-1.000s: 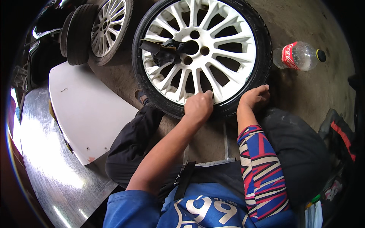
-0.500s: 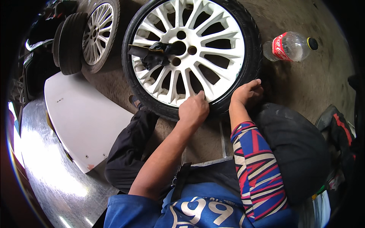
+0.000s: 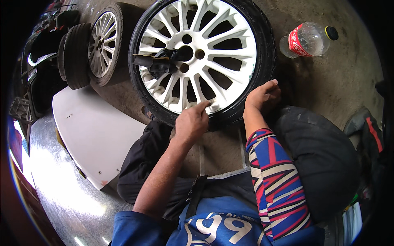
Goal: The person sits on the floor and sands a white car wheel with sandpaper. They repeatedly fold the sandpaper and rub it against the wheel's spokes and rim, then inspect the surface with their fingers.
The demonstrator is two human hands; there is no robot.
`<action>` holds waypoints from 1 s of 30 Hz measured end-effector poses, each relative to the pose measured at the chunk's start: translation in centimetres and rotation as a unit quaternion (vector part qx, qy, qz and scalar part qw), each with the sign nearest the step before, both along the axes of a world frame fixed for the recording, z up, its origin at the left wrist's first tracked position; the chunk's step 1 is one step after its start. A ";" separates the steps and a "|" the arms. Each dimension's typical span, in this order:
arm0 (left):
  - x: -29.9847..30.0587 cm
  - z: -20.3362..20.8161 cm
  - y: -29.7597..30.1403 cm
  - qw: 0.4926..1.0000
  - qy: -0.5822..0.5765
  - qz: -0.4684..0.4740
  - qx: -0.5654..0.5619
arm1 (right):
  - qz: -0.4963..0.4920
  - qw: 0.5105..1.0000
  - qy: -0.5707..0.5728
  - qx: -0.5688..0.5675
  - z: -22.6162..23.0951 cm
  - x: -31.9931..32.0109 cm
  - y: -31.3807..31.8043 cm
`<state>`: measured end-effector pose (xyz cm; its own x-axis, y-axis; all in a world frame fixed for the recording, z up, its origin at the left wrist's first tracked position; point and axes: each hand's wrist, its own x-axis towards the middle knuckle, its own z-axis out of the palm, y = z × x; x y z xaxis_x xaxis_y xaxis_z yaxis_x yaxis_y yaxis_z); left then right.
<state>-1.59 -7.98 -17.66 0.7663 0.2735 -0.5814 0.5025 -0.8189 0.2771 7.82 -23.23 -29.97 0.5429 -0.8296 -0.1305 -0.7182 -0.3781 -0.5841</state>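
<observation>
A white multi-spoke car wheel (image 3: 230, 53) with a black tyre (image 3: 264, 57) lies flat in front of me. My left hand (image 3: 192, 123) is at its near edge, index finger stretched onto the white rim and the other fingers curled under. No object shows in it. Beside the tyre's near right side, my right hand (image 3: 262, 96) is closed with its fingers bent inward. Whatever it may hold is hidden. A crumpled black bundle (image 3: 158, 65), like cloth or a glove, lies over the spokes left of the hub hole.
A clear plastic bottle (image 3: 308, 41) with red label and black cap lies right of the tyre. Another spoked wheel (image 3: 104, 45) leans beside a standing tyre (image 3: 77, 55) at far left. A white body panel (image 3: 94, 131) rests on a shiny metal sheet (image 3: 53, 164). My bent knees flank the wheel.
My left hand has shifted left and slightly down, its index finger now extended along the rim. The right hand keeps its place at the tyre. The whole view has moved slightly.
</observation>
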 end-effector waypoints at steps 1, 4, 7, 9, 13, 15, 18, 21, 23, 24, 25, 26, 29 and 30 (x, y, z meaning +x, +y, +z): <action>0.0 0.0 0.3 0.999 -0.026 0.033 -0.004 | -0.002 1.000 0.004 0.001 0.1 0.0 0.0; 0.7 -0.8 0.6 0.996 -0.024 0.088 -0.016 | 0.009 1.000 0.014 0.014 0.3 0.0 -0.1; 1.3 -1.6 0.4 0.993 -0.081 0.082 0.009 | 0.005 0.999 0.026 0.035 0.6 0.0 -0.2; 1.4 -1.9 0.3 0.992 -0.100 0.043 0.057 | 0.009 1.000 0.017 0.023 0.7 0.0 -0.2; 1.5 -2.3 0.5 0.993 -0.098 -0.021 0.068 | 0.015 0.999 0.023 0.022 0.7 0.0 -0.3; 1.7 -2.7 0.5 0.992 -0.087 -0.047 0.075 | 0.015 1.000 0.013 0.011 0.7 0.0 -0.3; 2.3 -3.3 -0.3 0.992 -0.052 -0.088 0.070 | 0.008 1.000 0.013 0.009 0.5 -0.1 -0.2; 2.5 -3.1 -1.2 0.995 0.021 -0.094 0.039 | 0.006 1.000 0.012 0.016 0.3 -0.1 -0.2; 2.3 -2.6 -1.4 0.997 0.046 -0.067 0.003 | 0.011 1.000 0.009 0.012 0.1 -0.1 -0.2; 2.1 -2.4 -1.2 0.998 0.058 -0.039 -0.012 | 0.009 1.000 0.006 0.011 0.1 -0.1 -0.2; 1.9 -2.2 -1.1 0.997 0.064 -0.038 -0.014 | 0.007 1.000 0.003 0.009 0.0 -0.1 -0.2; 1.7 -2.2 -0.9 0.998 0.047 -0.044 -0.022 | 0.005 1.000 0.006 0.010 0.0 -0.1 -0.1; 1.3 -2.6 -0.8 0.998 -0.002 -0.030 -0.048 | 0.000 1.000 0.008 0.024 0.2 -0.1 -0.1; 1.4 -2.9 -1.1 0.999 -0.012 -0.011 -0.047 | 0.005 0.999 0.017 0.036 0.3 -0.1 -0.2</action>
<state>-0.23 -9.06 -20.57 0.7860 0.2014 -0.5845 0.4764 -0.7999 0.3651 7.77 -23.39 -29.66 0.5448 -0.8123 -0.2083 -0.7350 -0.3429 -0.5850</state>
